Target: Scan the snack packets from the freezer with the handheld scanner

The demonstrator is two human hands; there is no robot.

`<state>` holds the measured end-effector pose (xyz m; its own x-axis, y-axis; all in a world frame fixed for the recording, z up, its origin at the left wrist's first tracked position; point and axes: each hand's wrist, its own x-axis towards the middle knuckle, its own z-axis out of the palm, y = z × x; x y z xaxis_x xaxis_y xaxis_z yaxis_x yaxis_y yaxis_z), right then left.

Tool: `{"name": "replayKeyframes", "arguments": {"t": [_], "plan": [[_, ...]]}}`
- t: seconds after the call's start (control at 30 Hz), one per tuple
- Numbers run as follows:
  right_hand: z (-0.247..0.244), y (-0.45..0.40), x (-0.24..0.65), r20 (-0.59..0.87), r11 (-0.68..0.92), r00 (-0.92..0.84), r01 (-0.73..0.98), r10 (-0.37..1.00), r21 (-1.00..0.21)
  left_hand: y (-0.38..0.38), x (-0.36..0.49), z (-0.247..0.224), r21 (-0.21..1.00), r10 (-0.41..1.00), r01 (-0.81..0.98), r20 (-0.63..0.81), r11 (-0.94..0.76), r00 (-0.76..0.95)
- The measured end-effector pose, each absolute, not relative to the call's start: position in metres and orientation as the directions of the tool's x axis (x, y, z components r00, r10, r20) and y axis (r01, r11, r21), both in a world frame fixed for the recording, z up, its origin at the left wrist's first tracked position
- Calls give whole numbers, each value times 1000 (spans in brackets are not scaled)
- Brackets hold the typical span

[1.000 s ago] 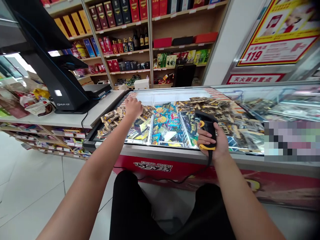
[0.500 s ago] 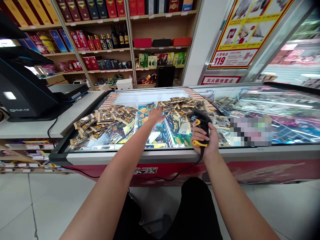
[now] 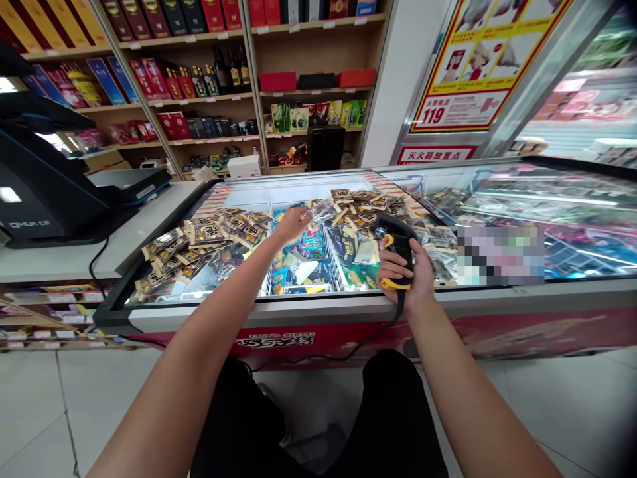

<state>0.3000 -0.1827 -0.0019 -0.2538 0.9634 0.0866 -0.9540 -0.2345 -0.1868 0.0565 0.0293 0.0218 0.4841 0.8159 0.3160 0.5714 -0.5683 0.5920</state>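
My right hand point(image 3: 415, 272) is wrapped around a black and yellow handheld barcode scanner point(image 3: 398, 245), its cable hanging down over the freezer front. My left hand point(image 3: 294, 222) reaches over the freezer's glass top, fingers closed on the edge of a small snack packet point(image 3: 323, 210) with a clear, shiny side showing. To the right of it lies a loose pile of similar brown and black packets point(image 3: 365, 211). Another heap of these packets point(image 3: 212, 231) spreads to the left of my left forearm. Beneath the glass, colourful frozen goods point(image 3: 311, 242) sit in white wire baskets.
A scale or checkout machine point(image 3: 40, 179) stands on the counter point(image 3: 74, 259) at left. Shelves point(image 3: 199, 99) with boxes and bottles line the back. A blurred-out patch point(image 3: 500, 255) covers part of the freezer at right. The scanner cable point(image 3: 318, 358) droops before the freezer.
My left hand has gone from spread fingers over the glass to gripping a packet from the right pile, which is lifted and turned. My right hand still holds the scanner.
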Motion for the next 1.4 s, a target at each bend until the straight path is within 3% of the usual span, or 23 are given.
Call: {"name": "replayKeyframes", "arguments": {"t": [0.1, 0.2, 0.4, 0.7, 0.93, 1.3, 1.4], "plan": [[2, -184, 297, 45, -226, -243, -946, 969, -232, 28, 32, 17, 858, 862, 300, 271, -418, 428], [7, -189, 293, -3, -196, -204, -937, 979, -288, 22, 10, 5, 970, 919, 85, 184, -226, 350], [12, -185, 286, -13, -83, -93, -800, 996, -594, 15, -5, -5, 997, 944, -15, 81, -80, 320], [23, -173, 215, 19, -14, -89, -358, 996, -934, 20, -3, -9, 999, 938, -24, 52, -47, 343], [41, -165, 175, 148, 132, -13, -383, 989, -914, 25, 0, -15, 997, 951, 5, 77, -82, 299], [49, -163, 175, 136, 97, -67, -411, 988, -907, 22, 2, -11, 997, 938, 10, 73, -81, 339], [46, -163, 183, 117, 84, -52, -426, 992, -901, 19, 0, -3, 969, 939, 150, 139, -194, 314]]}}
